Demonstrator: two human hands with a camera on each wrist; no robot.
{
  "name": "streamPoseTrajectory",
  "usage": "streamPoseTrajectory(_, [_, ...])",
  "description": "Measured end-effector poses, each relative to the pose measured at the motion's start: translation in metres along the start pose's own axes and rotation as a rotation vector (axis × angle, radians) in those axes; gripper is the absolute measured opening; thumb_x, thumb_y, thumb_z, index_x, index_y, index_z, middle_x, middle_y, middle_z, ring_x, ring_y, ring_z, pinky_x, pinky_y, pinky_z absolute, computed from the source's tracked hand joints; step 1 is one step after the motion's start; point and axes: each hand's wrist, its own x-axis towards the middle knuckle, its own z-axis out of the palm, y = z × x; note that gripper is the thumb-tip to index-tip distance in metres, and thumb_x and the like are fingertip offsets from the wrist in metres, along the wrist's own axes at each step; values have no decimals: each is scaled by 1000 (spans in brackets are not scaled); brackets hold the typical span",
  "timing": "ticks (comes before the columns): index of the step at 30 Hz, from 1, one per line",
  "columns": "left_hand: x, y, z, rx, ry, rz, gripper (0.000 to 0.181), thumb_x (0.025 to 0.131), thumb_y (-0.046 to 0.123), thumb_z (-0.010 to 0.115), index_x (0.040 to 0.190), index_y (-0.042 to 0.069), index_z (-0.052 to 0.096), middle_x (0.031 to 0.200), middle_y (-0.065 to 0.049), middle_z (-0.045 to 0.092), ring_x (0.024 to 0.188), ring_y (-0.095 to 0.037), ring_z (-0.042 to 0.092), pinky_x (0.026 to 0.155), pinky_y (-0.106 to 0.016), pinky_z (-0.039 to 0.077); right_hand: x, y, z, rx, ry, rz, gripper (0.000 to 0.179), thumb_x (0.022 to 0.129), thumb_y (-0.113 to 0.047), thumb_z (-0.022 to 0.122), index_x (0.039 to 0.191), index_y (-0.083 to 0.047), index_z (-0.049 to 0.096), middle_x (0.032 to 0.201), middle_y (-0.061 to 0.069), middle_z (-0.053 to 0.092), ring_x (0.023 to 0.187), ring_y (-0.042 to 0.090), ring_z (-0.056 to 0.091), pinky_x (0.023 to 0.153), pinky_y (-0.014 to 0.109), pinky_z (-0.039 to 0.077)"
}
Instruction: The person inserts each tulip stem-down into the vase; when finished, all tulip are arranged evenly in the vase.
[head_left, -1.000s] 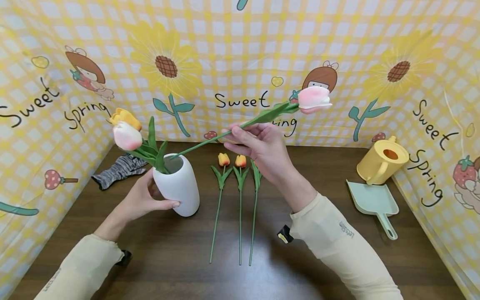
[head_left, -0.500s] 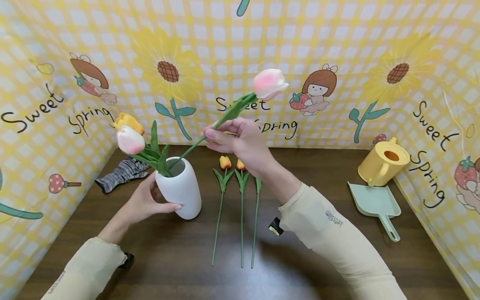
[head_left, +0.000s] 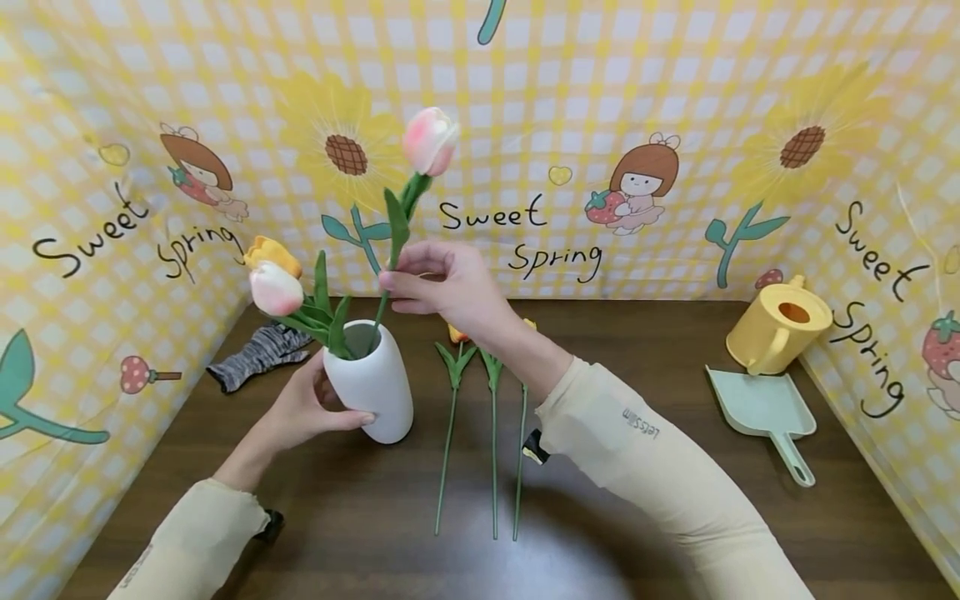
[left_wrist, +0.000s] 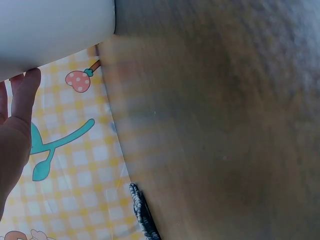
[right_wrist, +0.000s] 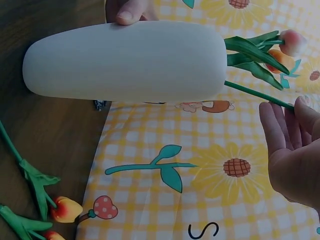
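Note:
My left hand [head_left: 303, 412] grips the white vase [head_left: 372, 387] from its left side, thumb across the front; its other fingers are mostly behind the vase. Leaning left in the vase are a pink-and-white tulip [head_left: 276, 289] and a yellow tulip [head_left: 277, 254]. Above the rim, my right hand [head_left: 453, 287] pinches the green stem of another pink tulip [head_left: 431, 142] between thumb and fingers. That stem's lower end is inside the vase mouth, as the right wrist view also shows along the green stem [right_wrist: 255, 93]. The flower stands nearly upright, tilted slightly right.
Three orange-yellow tulips [head_left: 493, 450] lie side by side on the dark wooden table [head_left: 345, 533], partly under my right forearm. A grey knitted glove [head_left: 258, 354] lies behind the vase. At right are a yellow watering can [head_left: 776, 329] and a pale green dustpan [head_left: 761, 404].
My right hand has moved left towards the vase, swinging the pink tulip from a low slant to nearly upright, its stem end staying in the vase mouth. The left hand keeps holding the vase.

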Motion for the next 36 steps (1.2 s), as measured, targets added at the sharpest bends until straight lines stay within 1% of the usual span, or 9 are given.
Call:
streamPoseTrajectory(4, [0,-1,1,2,-4,5,98,65,-14,89,148,7,42,132,-12,57,110,-20,66,84,-36,60,5,3,5,-2,-7,-14,18,95,-3,70,110,6,69,104,25,70,95,32,71,83,43,60])
streamPoseTrajectory(10, [1,-2,-2,4,-5,9,98,66,-14,89,149,8,40,132,-11,56,110,-20,66,84,-36,60,12,5,12,-29,-14,-3,24,98,-4,67,118,8,68,105,15,73,100,31,71,85,40,60])
streamPoseTrajectory(14, [1,-2,-2,-3,-4,12,97,67,-15,88,148,6,41,132,-11,56,108,-19,67,84,-34,60,14,7,14,-54,-48,37,27,101,-6,63,124,5,67,112,16,72,105,30,70,89,38,58])
streamPoseTrajectory(18, [0,-2,-2,-29,-10,1,96,67,-16,87,148,6,41,131,-11,56,109,-19,67,84,-35,60,16,8,18,-76,-102,85,32,103,-7,58,133,4,61,120,19,68,111,32,67,91,35,57])
streamPoseTrajectory(20, [0,-3,-2,-27,-13,10,95,67,-16,87,148,6,41,131,-11,56,109,-19,67,83,-35,60,17,9,20,-94,-120,102,33,104,-7,57,135,3,59,122,19,68,111,31,67,91,34,57])
streamPoseTrajectory(24, [0,-3,-1,-14,-13,22,95,68,-15,87,149,6,40,132,-11,56,109,-19,66,83,-35,60,18,10,23,-101,-103,122,33,102,-5,60,134,3,57,119,21,68,109,34,67,89,35,58])
streamPoseTrajectory(29, [0,-3,-1,-1,-18,20,96,69,-13,88,149,7,40,132,-10,56,110,-19,66,83,-35,60,19,12,23,-86,-77,138,28,99,-4,64,125,5,56,114,22,68,108,37,68,87,39,59])
streamPoseTrajectory(33, [0,-3,-2,12,-18,25,97,68,-13,89,149,7,40,131,-11,57,108,-19,67,80,-36,61,21,13,23,-96,-90,133,29,97,-4,67,123,6,59,111,18,68,105,34,69,86,39,60])
streamPoseTrajectory(36, [0,-2,-2,19,-16,24,99,68,-12,89,150,9,39,131,-10,57,107,-19,67,78,-36,61,22,14,24,-119,-102,125,29,96,-3,69,124,5,63,109,15,68,101,29,70,83,38,60])
